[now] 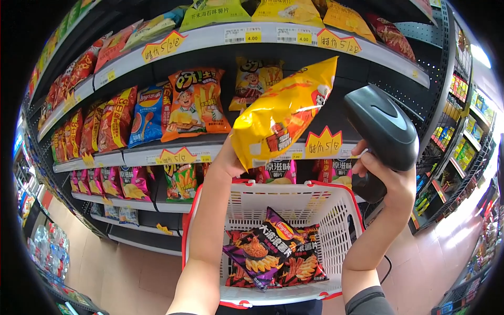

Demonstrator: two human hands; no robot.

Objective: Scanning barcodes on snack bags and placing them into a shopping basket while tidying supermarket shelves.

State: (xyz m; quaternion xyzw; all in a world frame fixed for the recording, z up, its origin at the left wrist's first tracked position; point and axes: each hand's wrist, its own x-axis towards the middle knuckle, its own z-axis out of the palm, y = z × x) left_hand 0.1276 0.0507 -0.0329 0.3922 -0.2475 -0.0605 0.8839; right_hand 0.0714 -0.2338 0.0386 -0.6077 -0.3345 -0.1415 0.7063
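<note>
My left hand (pixel 233 158) grips a yellow snack bag (pixel 281 118) and holds it tilted above the basket, in front of a shelf. The bag hides most of my fingers. My right hand (pixel 388 179) is wrapped around the handle of a black handheld barcode scanner (pixel 384 126), right of the bag and apart from it. Between my forearms stands a white plastic shopping basket (pixel 334 240) with red trim. Several black, red and purple Lay's chip bags (pixel 271 252) lie inside it.
Shelves ahead carry an orange snack bag (pixel 197 104), a blue Lay's bag (pixel 145 114) and pink chip bags (pixel 132 183). Yellow handwritten price signs (pixel 324 145) hang on the shelf edges. A thin black cable (pixel 388 267) dangles beside my right arm. Wrapped bottles (pixel 49 248) sit at the left.
</note>
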